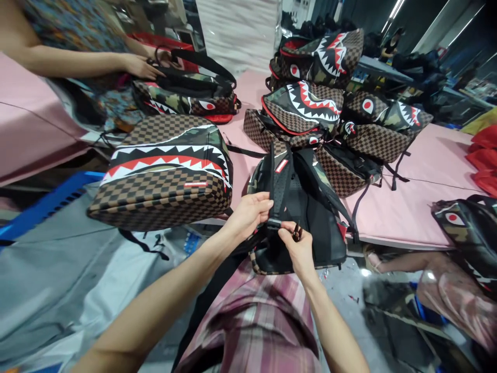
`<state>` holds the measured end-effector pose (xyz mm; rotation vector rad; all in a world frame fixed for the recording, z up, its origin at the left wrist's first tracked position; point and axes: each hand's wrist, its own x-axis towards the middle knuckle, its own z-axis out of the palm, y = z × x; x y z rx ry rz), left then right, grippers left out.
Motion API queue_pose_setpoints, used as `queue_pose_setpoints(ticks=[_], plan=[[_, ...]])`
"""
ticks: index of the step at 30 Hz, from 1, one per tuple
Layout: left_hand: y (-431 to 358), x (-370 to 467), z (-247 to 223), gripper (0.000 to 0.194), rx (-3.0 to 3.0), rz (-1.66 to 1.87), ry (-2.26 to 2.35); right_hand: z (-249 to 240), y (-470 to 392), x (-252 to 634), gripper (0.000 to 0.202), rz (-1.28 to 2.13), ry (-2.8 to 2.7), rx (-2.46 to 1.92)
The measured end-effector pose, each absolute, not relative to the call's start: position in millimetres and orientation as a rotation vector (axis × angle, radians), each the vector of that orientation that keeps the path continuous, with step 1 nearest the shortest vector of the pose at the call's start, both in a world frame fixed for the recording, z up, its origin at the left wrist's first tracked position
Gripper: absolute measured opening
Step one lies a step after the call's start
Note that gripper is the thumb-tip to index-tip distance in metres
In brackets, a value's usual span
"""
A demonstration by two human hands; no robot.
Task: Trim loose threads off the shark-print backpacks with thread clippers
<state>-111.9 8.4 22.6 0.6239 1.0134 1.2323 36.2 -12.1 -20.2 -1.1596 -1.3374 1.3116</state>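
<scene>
2 hands work at a strap on a black-backed bag at the table's edge.

The left hand [254,212] pinches the strap [277,194] just above a dark buckle [274,224], and the right hand [298,243] closes its fingertips on the buckle's other side, a small dark tool [297,232] within its grip; the bag [324,241] lies back up, directly ahead, its bottom overhanging the pink table [404,207]. Just left of it, a checkered bag [163,176] with a red-and-white toothed mouth lies on its side, partly past the edge. Beyond the black-backed bag, more toothed bags [314,109] lie heaped. Farther left, a co-worker's hand [143,66] touches an open camouflage bag [176,96]; far right, 1 person [390,47] shows small and blurred.
</scene>
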Motion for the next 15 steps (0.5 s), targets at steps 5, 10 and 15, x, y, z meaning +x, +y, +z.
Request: queue_pose_setpoints(ticks=[5,10,15], plan=[[31.2,-103.7,9.9,0.021,0.675,1.210,1.081,-28.5,15.6,30.5,0.027,1.394,-1.115,-1.162],[24.0,-96.5,-10.7,0.031,0.803,1.064,1.209,-39.7,34.1,36.7,0.037,1.645,-0.824,-1.163],[9.0,-91.3,-31.2,0.032,0.879,1.062,1.230,-49.2,34.5,37.5,0.038,1.709,-0.651,-1.130]])
